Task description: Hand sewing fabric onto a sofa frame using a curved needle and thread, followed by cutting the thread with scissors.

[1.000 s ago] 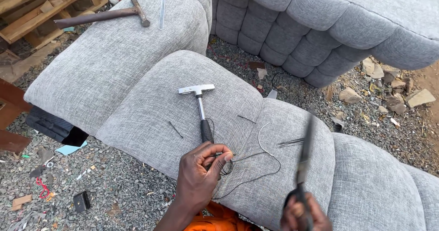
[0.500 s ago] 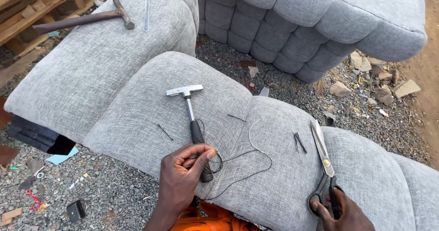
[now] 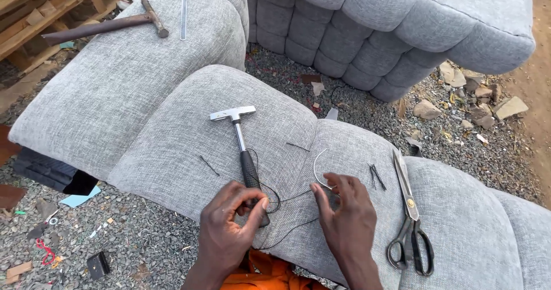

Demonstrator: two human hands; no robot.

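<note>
My left hand (image 3: 229, 235) pinches a black thread (image 3: 287, 228) between thumb and fingers, just beside the black grip of a small steel hammer (image 3: 238, 143) lying on the grey fabric cushion (image 3: 172, 146). My right hand (image 3: 350, 218) has its fingertips closed on the near end of a curved needle (image 3: 316, 169) resting on the cushion. The thread loops loosely between both hands. Black-handled scissors (image 3: 408, 215) lie shut on the cushion to the right of my right hand, not touched.
Loose black tacks (image 3: 376, 175) lie near the scissors. A rusty hammer (image 3: 106, 26) and a metal bar (image 3: 183, 9) rest on the far left cushion. A tufted grey sofa piece (image 3: 402, 26), gravel with stones (image 3: 476, 95), wooden planks (image 3: 28, 9) and orange cloth (image 3: 264, 267) surround me.
My right hand laid the scissors down on the cushion, let go, and moved left onto the curved needle. My left hand stayed by the hammer grip with the thread.
</note>
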